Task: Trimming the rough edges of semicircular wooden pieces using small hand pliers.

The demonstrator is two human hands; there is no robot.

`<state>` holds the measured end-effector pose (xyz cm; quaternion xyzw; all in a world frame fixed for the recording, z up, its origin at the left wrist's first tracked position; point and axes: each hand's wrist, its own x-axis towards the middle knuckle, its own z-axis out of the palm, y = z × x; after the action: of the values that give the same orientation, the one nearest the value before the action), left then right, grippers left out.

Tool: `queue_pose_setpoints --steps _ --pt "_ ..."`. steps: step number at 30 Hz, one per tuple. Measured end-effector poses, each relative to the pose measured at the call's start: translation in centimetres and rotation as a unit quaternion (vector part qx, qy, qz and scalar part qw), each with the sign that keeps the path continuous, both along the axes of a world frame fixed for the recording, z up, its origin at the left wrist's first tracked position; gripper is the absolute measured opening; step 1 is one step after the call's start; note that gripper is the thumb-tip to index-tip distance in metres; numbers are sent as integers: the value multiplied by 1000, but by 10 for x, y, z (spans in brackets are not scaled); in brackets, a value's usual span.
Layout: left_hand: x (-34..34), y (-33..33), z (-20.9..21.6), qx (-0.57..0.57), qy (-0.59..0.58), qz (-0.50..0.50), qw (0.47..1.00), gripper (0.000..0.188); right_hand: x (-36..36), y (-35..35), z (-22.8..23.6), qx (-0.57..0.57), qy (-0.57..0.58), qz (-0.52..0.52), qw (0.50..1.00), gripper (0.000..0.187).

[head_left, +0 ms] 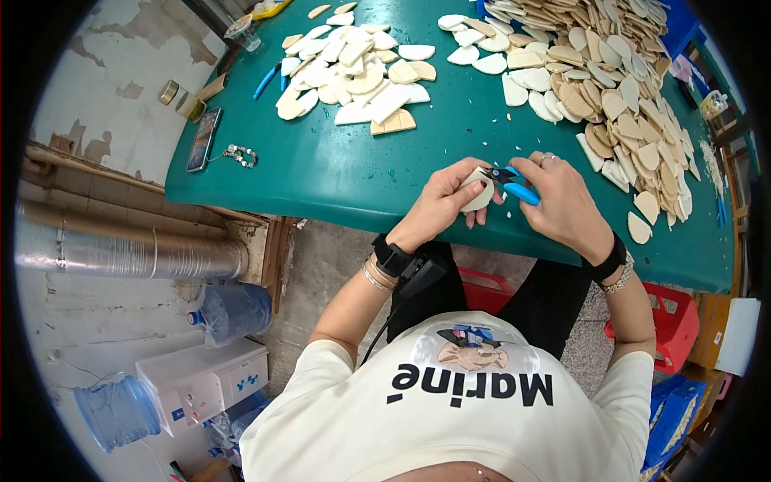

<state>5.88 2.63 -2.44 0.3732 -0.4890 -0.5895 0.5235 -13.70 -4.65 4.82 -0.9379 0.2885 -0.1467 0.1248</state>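
Observation:
Over the near edge of the green table, my left hand point(454, 193) pinches a flat, cream-coloured piece point(479, 191) with a rounded edge. My right hand point(562, 201) is closed round the blue handles of a pair of cutting pliers point(520, 185). The dark jaws of the pliers meet the upper rim of the piece, close to my left fingertips. Small white crumbs lie on the table around both hands. Ahead to the left is a loose pile of similar cream pieces point(353, 60). A much larger heap of white and tan pieces point(618, 104) spreads over the right side.
The green table point(321, 177) fills the space ahead. On its left stand a phone point(204, 138), a bracelet point(239, 156), a glass jar point(183, 102) and another blue-handled tool point(267, 81). A red stool point(665, 325) is at my right; a water dispenser point(201, 384) stands low on the left.

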Motion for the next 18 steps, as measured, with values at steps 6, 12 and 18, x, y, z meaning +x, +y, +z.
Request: queue_pose_setpoints --steps 6,12,18 --pt "-1 -1 2 6 -6 -2 1000 24 -2 -3 -4 -2 -25 13 1000 31" --pt "-1 0 -1 -6 -8 -3 1000 27 -2 -6 -3 34 -13 20 999 26" --pt "-2 1 -1 -2 -12 6 1000 25 -1 -4 -9 17 -19 6 1000 15"
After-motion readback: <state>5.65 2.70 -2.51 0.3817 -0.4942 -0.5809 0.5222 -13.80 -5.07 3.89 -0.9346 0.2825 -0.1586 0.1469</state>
